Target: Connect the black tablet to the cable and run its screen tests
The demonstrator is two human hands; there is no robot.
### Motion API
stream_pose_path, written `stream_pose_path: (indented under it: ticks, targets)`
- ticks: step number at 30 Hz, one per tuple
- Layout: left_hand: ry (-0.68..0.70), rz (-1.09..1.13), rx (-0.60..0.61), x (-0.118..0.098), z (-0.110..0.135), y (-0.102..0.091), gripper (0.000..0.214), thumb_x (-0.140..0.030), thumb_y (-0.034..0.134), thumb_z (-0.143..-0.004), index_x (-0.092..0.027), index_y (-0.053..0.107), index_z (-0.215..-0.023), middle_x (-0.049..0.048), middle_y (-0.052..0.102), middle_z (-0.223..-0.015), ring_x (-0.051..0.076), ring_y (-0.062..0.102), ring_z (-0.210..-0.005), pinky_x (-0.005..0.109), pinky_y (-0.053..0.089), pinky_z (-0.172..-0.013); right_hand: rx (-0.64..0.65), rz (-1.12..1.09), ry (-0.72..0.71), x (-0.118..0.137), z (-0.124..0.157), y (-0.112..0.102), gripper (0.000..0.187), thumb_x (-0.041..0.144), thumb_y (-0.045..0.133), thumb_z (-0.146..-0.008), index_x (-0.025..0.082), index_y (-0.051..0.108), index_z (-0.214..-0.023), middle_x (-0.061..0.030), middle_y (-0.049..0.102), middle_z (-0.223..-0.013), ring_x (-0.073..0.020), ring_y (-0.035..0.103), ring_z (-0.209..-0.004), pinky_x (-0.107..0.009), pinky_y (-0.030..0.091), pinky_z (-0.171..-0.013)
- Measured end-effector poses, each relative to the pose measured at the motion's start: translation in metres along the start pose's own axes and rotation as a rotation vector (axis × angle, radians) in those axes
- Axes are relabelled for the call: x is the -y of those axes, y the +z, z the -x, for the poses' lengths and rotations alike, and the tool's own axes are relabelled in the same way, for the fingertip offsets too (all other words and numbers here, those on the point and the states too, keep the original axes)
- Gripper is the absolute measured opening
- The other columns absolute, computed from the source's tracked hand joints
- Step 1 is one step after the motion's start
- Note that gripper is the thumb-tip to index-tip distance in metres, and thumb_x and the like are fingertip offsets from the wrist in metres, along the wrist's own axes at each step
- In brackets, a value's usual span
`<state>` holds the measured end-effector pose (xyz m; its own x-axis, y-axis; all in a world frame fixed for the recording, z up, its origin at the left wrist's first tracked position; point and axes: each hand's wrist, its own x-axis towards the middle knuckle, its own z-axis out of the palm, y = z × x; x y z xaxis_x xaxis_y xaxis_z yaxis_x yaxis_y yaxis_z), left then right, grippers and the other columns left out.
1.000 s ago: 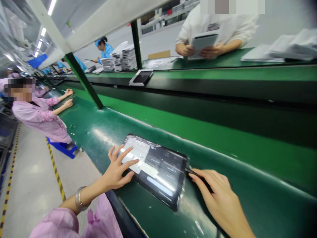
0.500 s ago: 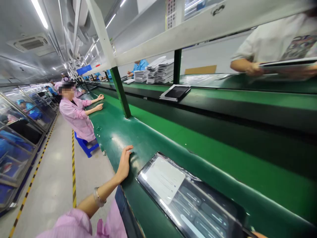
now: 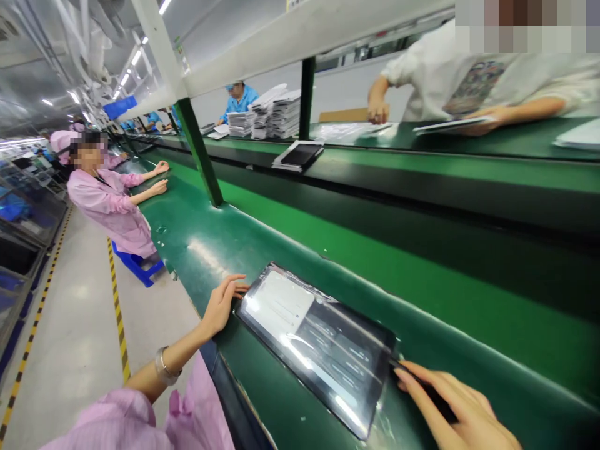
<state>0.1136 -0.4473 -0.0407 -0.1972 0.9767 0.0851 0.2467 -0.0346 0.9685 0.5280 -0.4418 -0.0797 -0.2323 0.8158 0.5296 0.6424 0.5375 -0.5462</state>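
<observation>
A tablet covered in clear film lies on the green bench, its screen lit with a pale panel and several dark tiles. My left hand is at the tablet's far left end, fingers stretched out and fingertips against or just over its edge. At the near right end, my right hand pinches a slim black stick-like thing. Its tip meets the tablet's short edge; whether it is a pen or a plug on a cable, I cannot tell.
A green conveyor belt runs beyond the bench. Past it sit a dark tablet on white sheets and white stacks. A co-worker in white sits opposite; another in pink sits left. A green post rises from the bench.
The view has swung to the right. My right hand has come into sight with the black stick-like thing. My left fingers are closer to the tablet's end.
</observation>
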Motion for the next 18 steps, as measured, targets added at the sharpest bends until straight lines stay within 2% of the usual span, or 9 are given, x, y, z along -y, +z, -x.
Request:
stream_pose_path:
  ticks: [1, 2, 4, 6, 9, 12, 14, 16, 18]
  targets:
    - [-0.004, -0.042, 0.002, -0.003, 0.007, 0.001, 0.052, -0.059, 0.038, -0.107, -0.020, 0.060, -0.135, 0.0116, 0.075, -0.119, 0.027, 0.069, -0.116, 0.042, 0.053, -0.101, -0.022, -0.032, -0.044, 0.011, -0.008, -0.005, 0.016, 0.044, 0.055, -0.103, 0.039, 0.067, -0.096, -0.0029, 0.074, -0.089, -0.0302, 0.069, -0.081, -0.048, 0.052, -0.069]
    - [-0.001, -0.094, 0.000, -0.005, 0.013, 0.001, 0.052, -0.059, 0.038, -0.107, -0.022, 0.059, -0.138, 0.0102, 0.074, -0.125, 0.027, 0.067, -0.122, 0.043, 0.049, -0.107, -0.048, -0.063, -0.065, 0.022, -0.014, -0.011, 0.018, 0.043, 0.054, -0.104, 0.035, 0.068, -0.095, -0.0016, 0.074, -0.087, -0.0292, 0.069, -0.080, -0.047, 0.051, -0.072]
    - [0.012, -0.214, 0.007, -0.010, 0.022, -0.001, 0.052, -0.058, 0.037, -0.107, -0.025, 0.054, -0.145, 0.0077, 0.070, -0.135, 0.026, 0.060, -0.133, 0.046, 0.039, -0.118, 0.037, -0.122, -0.079, 0.041, -0.026, -0.021, 0.024, 0.044, 0.052, -0.106, 0.032, 0.071, -0.099, -0.0002, 0.073, -0.086, -0.0271, 0.068, -0.084, -0.046, 0.051, -0.080]
    - [0.026, -0.315, 0.014, -0.012, 0.027, -0.004, 0.054, -0.057, 0.035, -0.108, -0.026, 0.051, -0.150, 0.0069, 0.066, -0.141, 0.026, 0.053, -0.141, 0.048, 0.031, -0.124, 0.111, -0.175, 0.024, 0.056, -0.033, -0.028, 0.031, 0.044, 0.049, -0.108, 0.030, 0.072, -0.093, 0.0007, 0.074, -0.088, -0.0253, 0.066, -0.091, -0.042, 0.051, -0.082]
    - [0.039, -0.377, 0.020, -0.013, 0.029, -0.007, 0.058, -0.058, 0.033, -0.108, -0.025, 0.046, -0.153, 0.0081, 0.060, -0.148, 0.027, 0.048, -0.145, 0.047, 0.028, -0.125, 0.150, -0.122, 0.159, 0.066, -0.033, -0.032, 0.041, 0.053, 0.045, -0.108, 0.028, 0.071, -0.088, -0.0010, 0.074, -0.089, -0.0256, 0.064, -0.089, -0.043, 0.049, -0.083]
    - [0.062, -0.404, 0.019, -0.012, 0.032, -0.007, 0.058, -0.058, 0.034, -0.108, -0.024, 0.044, -0.154, 0.0093, 0.058, -0.150, 0.027, 0.048, -0.145, 0.046, 0.028, -0.125, 0.319, -0.110, 0.248, 0.072, -0.022, -0.032, 0.050, 0.061, 0.044, -0.106, 0.025, 0.066, -0.079, -0.0030, 0.069, -0.081, -0.0245, 0.062, -0.078, -0.042, 0.048, -0.077]
    - [0.071, -0.419, 0.009, -0.012, 0.034, -0.007, 0.058, -0.058, 0.033, -0.108, -0.023, 0.046, -0.153, 0.0095, 0.056, -0.152, 0.026, 0.047, -0.145, 0.046, 0.025, -0.126, 0.466, -0.132, 0.218, 0.077, -0.013, -0.034, 0.051, 0.063, 0.047, -0.104, 0.024, 0.063, -0.076, -0.0035, 0.067, -0.077, -0.0241, 0.061, -0.073, -0.040, 0.047, -0.072]
    - [0.076, -0.425, -0.010, -0.014, 0.034, -0.006, 0.058, -0.059, 0.032, -0.108, -0.023, 0.049, -0.151, 0.0093, 0.055, -0.153, 0.026, 0.046, -0.146, 0.045, 0.024, -0.127, 0.564, -0.177, 0.181, 0.085, -0.008, -0.038, 0.049, 0.058, 0.047, -0.106, 0.023, 0.059, -0.074, -0.0034, 0.065, -0.072, -0.0242, 0.062, -0.070, -0.039, 0.046, -0.070]
    - [0.084, -0.425, -0.025, -0.019, 0.033, -0.006, 0.059, -0.060, 0.031, -0.108, -0.022, 0.052, -0.148, 0.0089, 0.052, -0.155, 0.026, 0.044, -0.147, 0.044, 0.023, -0.128, 0.610, -0.240, 0.200, 0.095, -0.008, -0.044, 0.046, 0.047, 0.045, -0.108, 0.024, 0.055, -0.070, -0.0022, 0.063, -0.065, -0.0240, 0.063, -0.069, -0.038, 0.047, -0.070]
